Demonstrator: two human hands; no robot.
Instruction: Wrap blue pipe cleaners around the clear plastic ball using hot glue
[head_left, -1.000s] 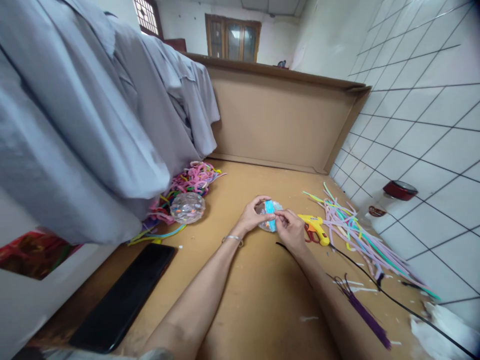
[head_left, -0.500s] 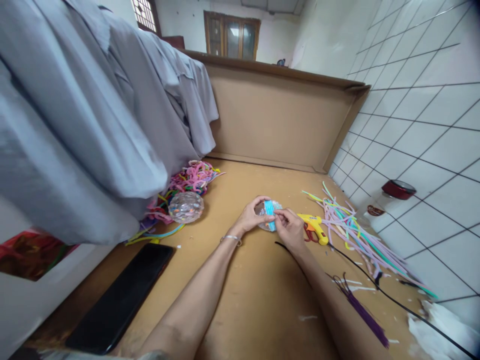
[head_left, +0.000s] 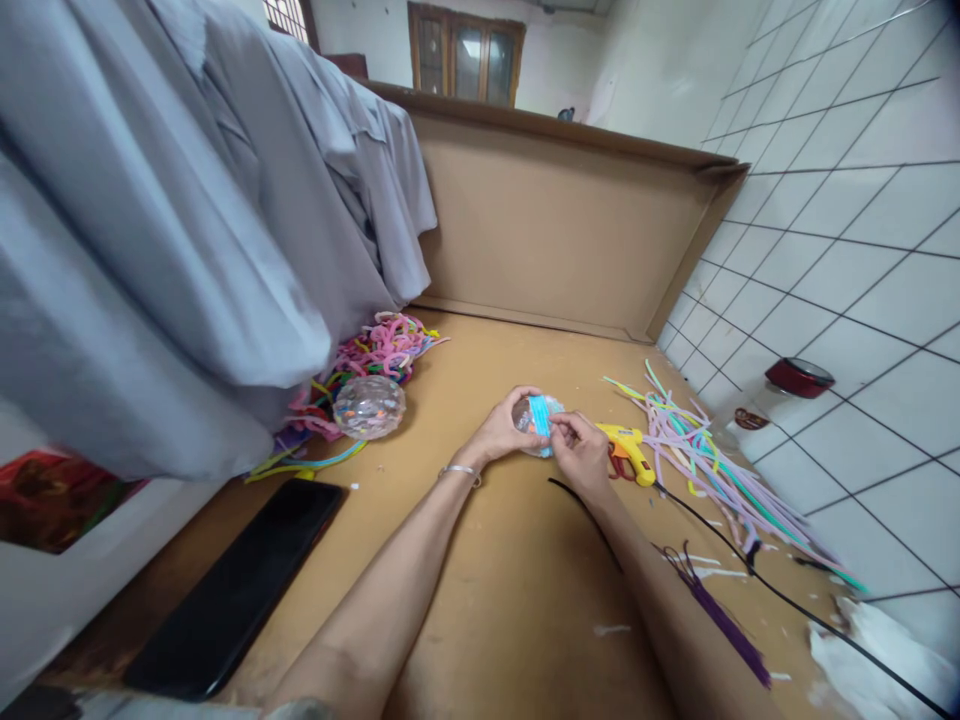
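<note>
My left hand [head_left: 501, 430] is wrapped around the left side of a clear round ball [head_left: 555, 407] with a band of blue pipe cleaner [head_left: 540, 415] across it. At the band's right edge, the thumb and fingers of my right hand [head_left: 579, 445] are pinched together. What sits between those fingertips is too small to make out. Just right of that hand lies a yellow glue gun [head_left: 632, 455] with an orange-red trigger part. A second clear ball [head_left: 370, 407] rests to the left, beside a heap of pipe cleaners [head_left: 386, 345], mostly pink.
Pastel pipe cleaners [head_left: 705, 450] lie spread at the right, near a red-lidded jar [head_left: 795, 378]. A black cord [head_left: 795, 590] runs to the glue gun. A purple bundle [head_left: 724, 625], white crumpled material [head_left: 870, 640] and a phone [head_left: 236, 590] lie nearer. Grey cloth [head_left: 247, 220] hangs left; cardboard [head_left: 555, 220] stands behind.
The camera view has shifted slightly. My left hand still holds the ball, and the right fingers stay pinched at the blue band with hardly any movement.
</note>
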